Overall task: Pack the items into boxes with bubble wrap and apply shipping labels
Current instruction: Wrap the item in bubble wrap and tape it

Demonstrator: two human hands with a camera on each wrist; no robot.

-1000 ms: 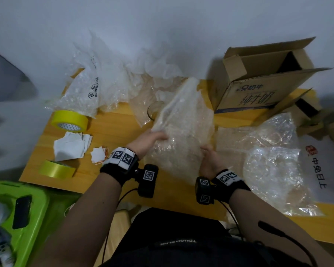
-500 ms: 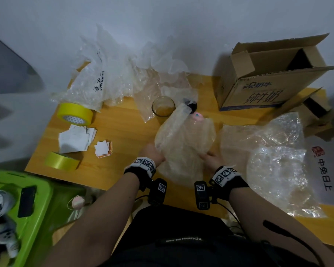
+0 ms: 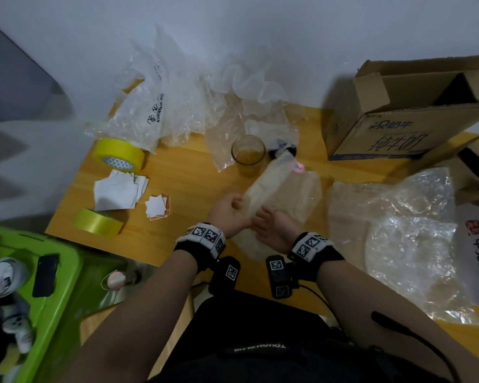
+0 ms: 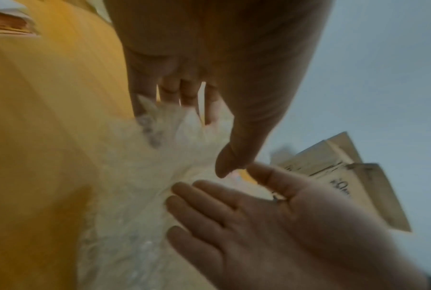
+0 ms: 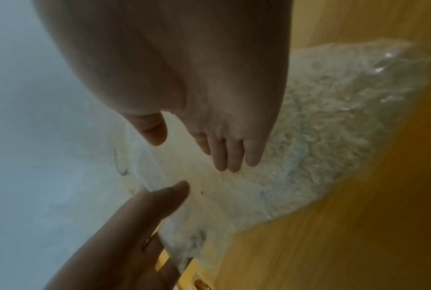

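Step in hand: I judge I am rolling an item up in the bubble wrap sheet point(image 3: 277, 189) at the centre of the head view; a pink tip point(image 3: 298, 167) shows at the roll's far end.
Left hand point(image 3: 231, 210): fingers straight and relaxed, laid against the near end of the roll, curled round nothing.
Right hand point(image 3: 271, 226): palm spread, fingers point(image 4: 202, 198) straight, pressing the wrap flat beside my left hand.
Doing it well: I should keep both palms flat and roll evenly away from me, so the wrap stays tight and the far end does not splay open.
Tape: the yellow tape roll point(image 3: 118, 154) at upper left and the flat yellow roll point(image 3: 99, 223) at centre left are within reach for sealing.
Edges: the glass point(image 3: 248, 154) stands just beyond the roll's far end, so a roll driven too far may knock it.
Open room: bare wooden table point(image 3: 188, 186) lies left of the roll; loose plastic wrap point(image 3: 409, 244) crowds the right.
Destination: the open cardboard box point(image 3: 404, 120) sits at upper right, well apart from my hands.
Labels: white paper slips point(image 3: 117, 190) lie at centre left.
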